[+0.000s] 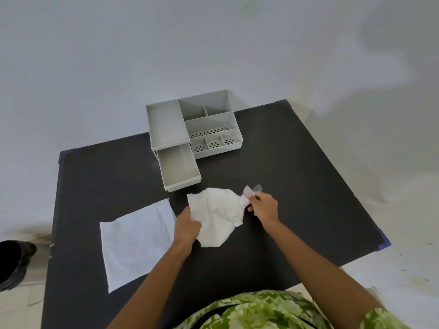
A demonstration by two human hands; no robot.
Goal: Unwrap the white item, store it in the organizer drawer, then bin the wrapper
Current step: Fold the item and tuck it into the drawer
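Note:
A crumpled white item (219, 216) is held just above the black table (297, 186), in front of the organizer. My left hand (186, 225) grips its left edge. My right hand (263, 207) pinches a thin translucent tab or strip (251, 189) at its upper right end. A flat white wrapper (137, 241) lies on the table to the left of my hands. The grey organizer (192, 125) stands at the table's far edge, and its lower drawer (179, 169) is pulled out and looks bare inside.
The organizer's top has several open compartments, some with perforated floors. A dark shoe (14, 262) shows on the floor at the left. A pale wall rises behind the table. No bin is in view.

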